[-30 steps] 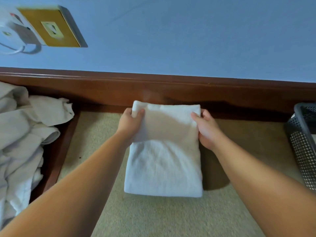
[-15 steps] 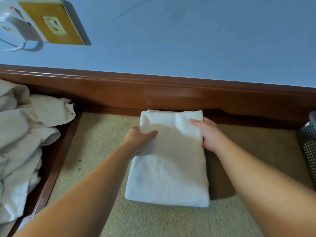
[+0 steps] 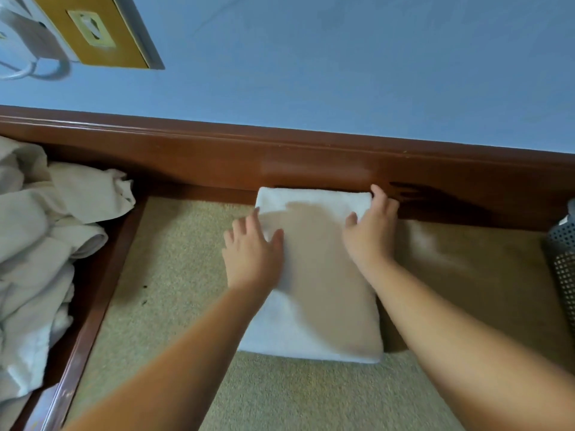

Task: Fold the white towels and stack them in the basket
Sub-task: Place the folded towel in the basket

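A folded white towel [image 3: 323, 293] lies flat on the beige carpet, its far edge against the brown skirting board. My left hand [image 3: 252, 253] rests flat on the towel's left side with its fingers spread. My right hand [image 3: 371, 231] lies on the towel's far right corner, fingers extended along the edge. A heap of unfolded white towels [image 3: 40, 244] sits at the left. Only a sliver of the dark mesh basket [image 3: 564, 259] shows at the right edge.
A brown wooden ledge [image 3: 90, 306] borders the carpet [image 3: 174, 275] on the left under the towel heap. The blue wall [image 3: 342, 73] carries a brass socket plate [image 3: 90, 29] with a white plug and cable at top left.
Both hands have let go of the towel's far edge and now lie flat on it. The view has shifted left, so less of the basket shows.
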